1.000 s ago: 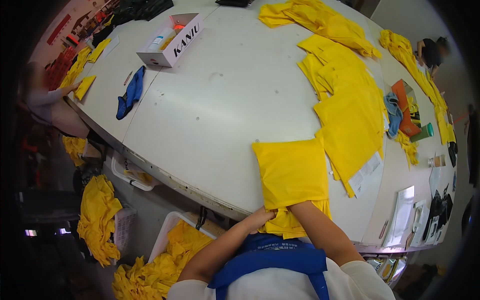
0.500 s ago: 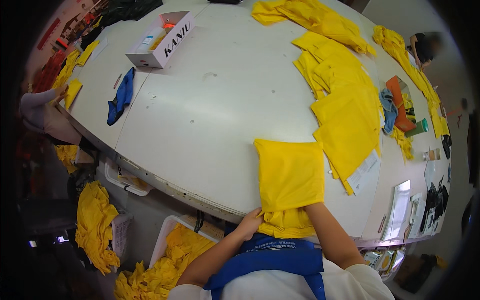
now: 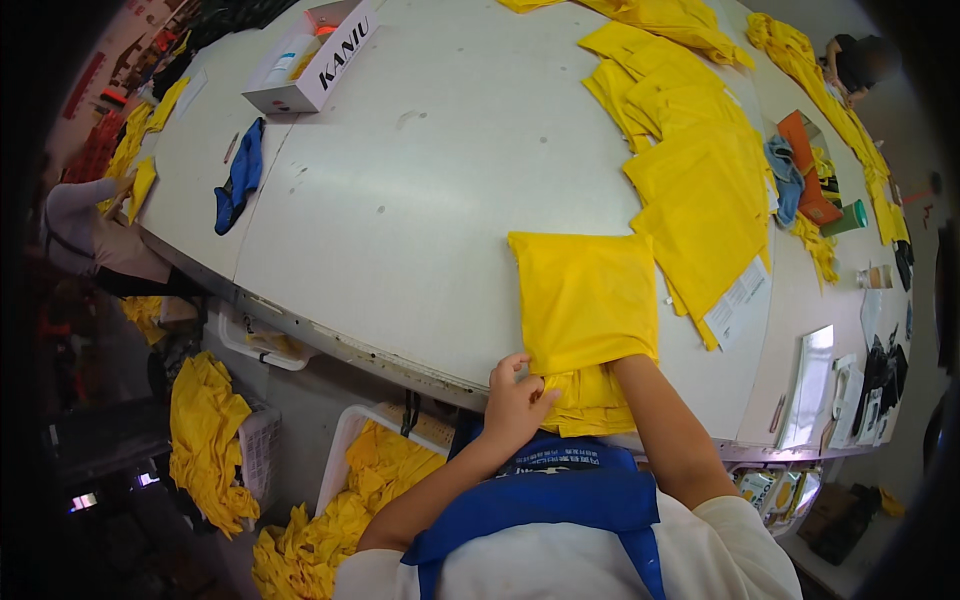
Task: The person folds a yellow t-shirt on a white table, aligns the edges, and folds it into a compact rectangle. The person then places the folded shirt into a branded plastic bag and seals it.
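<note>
Top: white short-sleeved shirt | Apron: blue, with straps (small pale print at the bib) | Forearms: bare

Left hand (image 3: 515, 400) gripping the near edge of a folded yellow cloth bag (image 3: 585, 300) on the near side of the white table (image 3: 420, 200). Right forearm vanishing inside the bag opening, hand hidden. Farther right, overlapping flat yellow bags (image 3: 700, 190).

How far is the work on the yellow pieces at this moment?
Done: flat yellow pieces lie overlapped in a row on the table. In hand: the left hand grips the near edge of a yellow bag with folded yellow cloth showing at its opening; the right forearm goes inside, its hand hidden. Left: loose yellow garments fill the bin below the table edge.
</note>
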Available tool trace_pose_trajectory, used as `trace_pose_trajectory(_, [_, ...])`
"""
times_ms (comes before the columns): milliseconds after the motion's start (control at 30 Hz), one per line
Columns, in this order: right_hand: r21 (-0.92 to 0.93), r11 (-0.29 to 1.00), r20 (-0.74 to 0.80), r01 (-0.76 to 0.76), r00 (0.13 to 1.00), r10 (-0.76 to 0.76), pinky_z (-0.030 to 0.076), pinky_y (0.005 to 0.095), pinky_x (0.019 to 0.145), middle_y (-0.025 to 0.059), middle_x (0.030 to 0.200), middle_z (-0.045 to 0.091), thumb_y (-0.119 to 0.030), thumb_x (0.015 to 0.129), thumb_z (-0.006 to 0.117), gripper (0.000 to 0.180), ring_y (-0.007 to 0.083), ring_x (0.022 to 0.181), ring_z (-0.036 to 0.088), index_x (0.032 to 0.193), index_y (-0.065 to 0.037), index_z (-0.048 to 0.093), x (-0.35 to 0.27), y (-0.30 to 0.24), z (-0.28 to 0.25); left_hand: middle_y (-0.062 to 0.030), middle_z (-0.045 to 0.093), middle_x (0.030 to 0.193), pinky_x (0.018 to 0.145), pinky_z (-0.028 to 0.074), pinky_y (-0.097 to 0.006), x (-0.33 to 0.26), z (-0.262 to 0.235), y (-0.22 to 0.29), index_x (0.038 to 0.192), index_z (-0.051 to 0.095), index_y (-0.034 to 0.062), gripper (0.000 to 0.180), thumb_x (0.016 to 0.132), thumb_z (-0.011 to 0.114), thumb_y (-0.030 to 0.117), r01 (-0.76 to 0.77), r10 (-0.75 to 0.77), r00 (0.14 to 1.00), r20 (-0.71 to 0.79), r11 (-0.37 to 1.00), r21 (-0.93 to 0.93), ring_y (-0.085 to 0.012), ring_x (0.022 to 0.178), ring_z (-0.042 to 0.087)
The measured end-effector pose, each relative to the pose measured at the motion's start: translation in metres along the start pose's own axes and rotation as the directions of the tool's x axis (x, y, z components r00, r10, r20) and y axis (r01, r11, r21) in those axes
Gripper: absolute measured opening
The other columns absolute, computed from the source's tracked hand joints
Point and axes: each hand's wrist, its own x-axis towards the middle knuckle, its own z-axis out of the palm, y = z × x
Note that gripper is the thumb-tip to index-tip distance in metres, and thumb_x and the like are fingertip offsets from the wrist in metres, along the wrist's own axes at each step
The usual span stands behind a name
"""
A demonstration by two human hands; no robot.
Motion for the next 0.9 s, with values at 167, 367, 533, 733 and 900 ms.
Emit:
trace_pose_trajectory(167, [-0.004,1.0,0.0,0.01,1.0,-0.01,0.029,0.0494,0.106,0.0141,0.14,0.044,-0.041,0.089,0.052,0.041,0.0346,0.13,0.038,0.117,-0.013,0.062,0.002,-0.002,0.0,-0.0219,0.047,0.121,0.086,0.044,-0.034,-0.008,0.008,-0.043,0.087,0.056,0.0016,0.019,0.082,0.069,0.015,0.334,-0.332,0.943,0.032,0.938,-0.088,-0.0297,0.106,0.053])
trace_pose_trajectory(367, [-0.022,0.999,0.022,0.024,0.999,-0.023,0.03,0.0494,0.106,0.0141,0.14,0.044,-0.042,0.089,0.052,0.041,0.0346,0.13,0.038,0.116,-0.013,0.063,-0.004,-0.01,0.002,-0.0168,0.047,0.132,0.099,0.039,-0.033,0.006,0.024,-0.051,0.137,0.03,-0.0028,0.066,0.085,0.067,0.017,0.66,-0.394,0.724,0.566,0.635,-0.401,-0.024,0.12,0.047])
trace_pose_trajectory(533, [-0.041,0.999,0.022,0.021,1.0,-0.02,0.03,0.0494,0.106,0.0141,0.139,0.045,-0.042,0.089,0.052,0.041,0.0345,0.129,0.038,0.115,-0.013,0.063,0.015,-0.011,0.007,-0.0137,0.049,0.132,0.104,0.035,-0.032,0.021,0.011,-0.03,0.141,0.029,-0.0009,0.069,0.085,0.067,0.014,0.712,-0.385,0.701,0.6,0.425,-0.558,-0.021,0.122,0.046])
trace_pose_trajectory(733, [-0.15,0.979,0.085,0.141,0.988,-0.129,0.031,0.0494,0.105,0.0141,0.139,0.045,-0.042,0.089,0.052,0.04,0.0345,0.129,0.039,0.115,-0.013,0.064,0.002,-0.045,0.011,-0.0182,0.056,0.125,0.099,0.042,-0.034,0.071,-0.052,-0.096,0.133,0.045,0.0008,0.066,0.076,0.074,0.015,0.534,-0.41,0.803,0.432,0.816,-0.22,-0.0267,0.115,0.054])
trace_pose_trajectory(900, [0.17,0.964,0.606,0.202,0.751,-0.264,0.033,0.0492,0.103,0.0147,0.136,0.047,-0.041,0.087,0.056,0.038,0.035,0.126,0.042,0.109,-0.012,0.065,-0.072,-0.117,-0.006,-0.0151,0.064,0.11,0.087,0.05,-0.037,0.176,-0.127,-0.064,0.115,0.063,0.01,0.049,0.068,0.074,0.007,0.107,-0.29,0.78,0.555,0.935,0.338,-0.0298,0.1,0.063])
